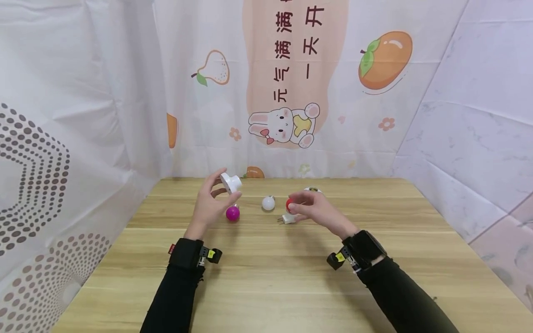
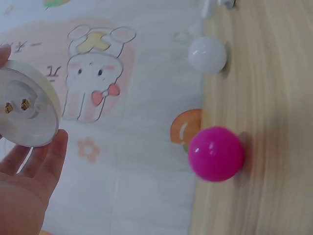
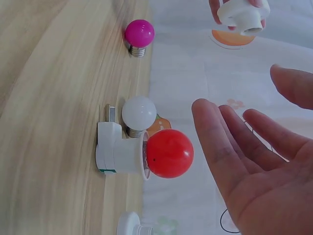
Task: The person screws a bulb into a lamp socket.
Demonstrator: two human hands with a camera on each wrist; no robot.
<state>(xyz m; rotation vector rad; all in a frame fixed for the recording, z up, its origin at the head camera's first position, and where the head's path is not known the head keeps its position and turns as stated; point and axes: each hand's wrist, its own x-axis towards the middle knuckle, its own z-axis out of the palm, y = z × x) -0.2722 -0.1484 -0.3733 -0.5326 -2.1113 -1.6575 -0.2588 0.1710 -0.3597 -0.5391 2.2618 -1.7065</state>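
Observation:
My left hand (image 1: pixel 208 206) grips a round white lamp holder (image 1: pixel 232 183) by its rim, raised above the back of the table. In the left wrist view two brass contacts show inside the base of this lamp holder (image 2: pixel 36 120). My right hand (image 1: pixel 319 212) is beside a red bulb (image 3: pixel 169 153), its thumb and fingers spread and apart from the bulb in the right wrist view. The red bulb sits in a white plug-in socket (image 3: pixel 124 152) on the table, with metal prongs sticking out. Part of the bulb is hidden by the fingers in the head view.
A magenta bulb (image 1: pixel 232 213) lies on the wooden table (image 1: pixel 266 277) below my left hand. Between the hands lies a white bulb (image 1: pixel 268 203). Behind my right hand stands another white lamp holder (image 1: pixel 313 189), partly covered. A printed curtain (image 1: pixel 208 115) hangs along the back edge.

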